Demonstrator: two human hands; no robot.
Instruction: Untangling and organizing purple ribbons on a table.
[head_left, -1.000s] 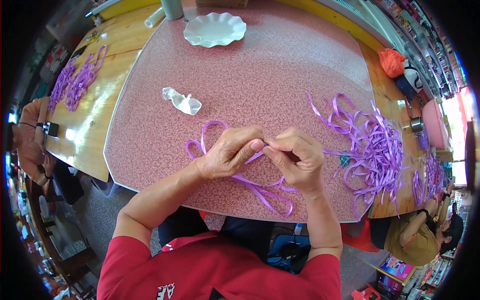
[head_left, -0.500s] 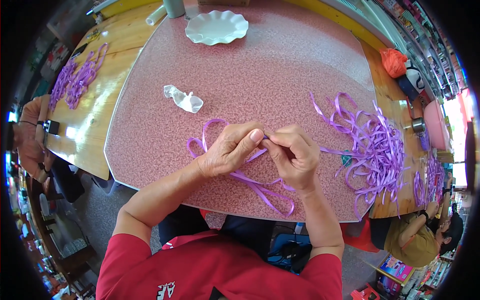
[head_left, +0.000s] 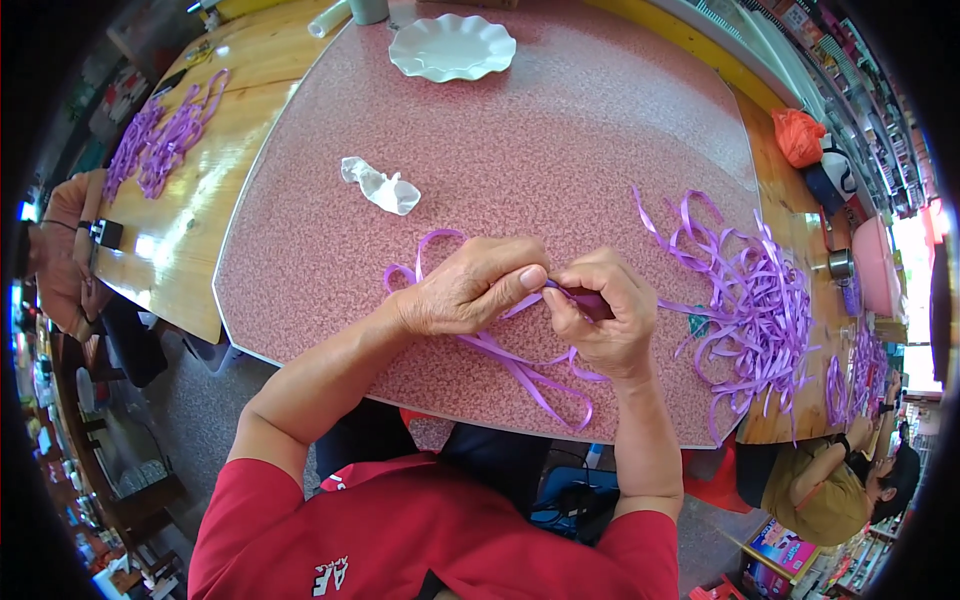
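My left hand (head_left: 480, 287) and my right hand (head_left: 605, 315) meet above the near half of the pink speckled table, both with fingers closed. Pinched between them is a stretch of purple ribbon (head_left: 535, 385), which shows in the small gap between the fingertips. Its loops lie on the tabletop below and left of my hands. From my right hand a strand runs right toward a big tangled heap of purple ribbon (head_left: 755, 310). The exact fold or knot at my fingertips is too small to tell.
Beyond my hands lie a crumpled clear plastic piece (head_left: 382, 187) and a white scalloped plate (head_left: 452, 48). More purple ribbon (head_left: 165, 140) rests on the wooden table at left. An orange plastic bag (head_left: 798, 137) sits at far right. One person (head_left: 65, 250) is at left, another (head_left: 835, 490) at right.
My right hand has drawn slightly away from the left, so more ribbon shows between the fingertips. The whole view has shifted a little.
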